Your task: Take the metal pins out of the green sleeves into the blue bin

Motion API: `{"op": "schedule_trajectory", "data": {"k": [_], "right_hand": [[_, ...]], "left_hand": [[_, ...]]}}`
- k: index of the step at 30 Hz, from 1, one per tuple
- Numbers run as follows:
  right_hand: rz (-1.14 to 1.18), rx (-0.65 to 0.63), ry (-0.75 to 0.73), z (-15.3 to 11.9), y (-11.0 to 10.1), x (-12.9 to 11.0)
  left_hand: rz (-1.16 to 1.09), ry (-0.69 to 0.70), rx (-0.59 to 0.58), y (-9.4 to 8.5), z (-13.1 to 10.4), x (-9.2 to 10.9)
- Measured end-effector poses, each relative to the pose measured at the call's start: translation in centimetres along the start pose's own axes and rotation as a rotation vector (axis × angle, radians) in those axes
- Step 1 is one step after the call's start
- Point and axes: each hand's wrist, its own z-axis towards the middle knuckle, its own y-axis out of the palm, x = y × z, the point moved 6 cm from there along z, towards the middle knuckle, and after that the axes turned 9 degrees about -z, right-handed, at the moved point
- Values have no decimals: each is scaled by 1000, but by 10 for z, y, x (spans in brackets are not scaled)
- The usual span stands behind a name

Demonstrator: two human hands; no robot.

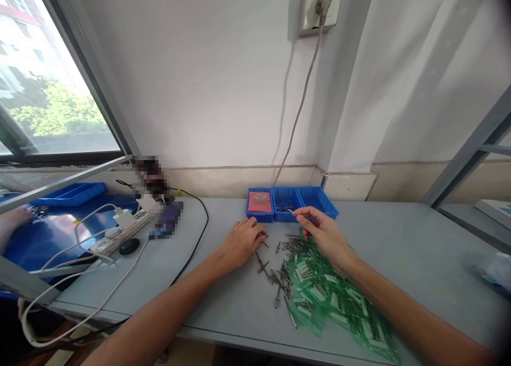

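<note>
My right hand [321,232] pinches a blind rivet [291,211] between thumb and fingertips, over the front edge of the blue divided tray's middle compartment. Several dark rivets [282,203] lie in that compartment. My left hand [240,242] rests on the table with its fingers curled down, pinching at a rivet [265,243] by the thumb; part of it is hidden. Between and below the hands, loose rivets [279,281] are scattered on the grey tabletop. Green plastic bags [331,297] holding more rivets and white labels lie under my right forearm.
The blue tray [337,215] has a red card [258,202] in its left compartment. A power strip [120,233], cables [195,243] and a black mouse-like object [129,246] lie to the left. Another person's hand [19,219] shows at far left. A plastic bag [497,270] sits at right.
</note>
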Motion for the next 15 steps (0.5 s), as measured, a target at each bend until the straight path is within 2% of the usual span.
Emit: {"op": "schedule_trajectory", "data": {"k": [15], "right_hand": [[136,-22,-2,4,3,8]], "left_hand": [[-11,-12,-13,-1,0,1]]}}
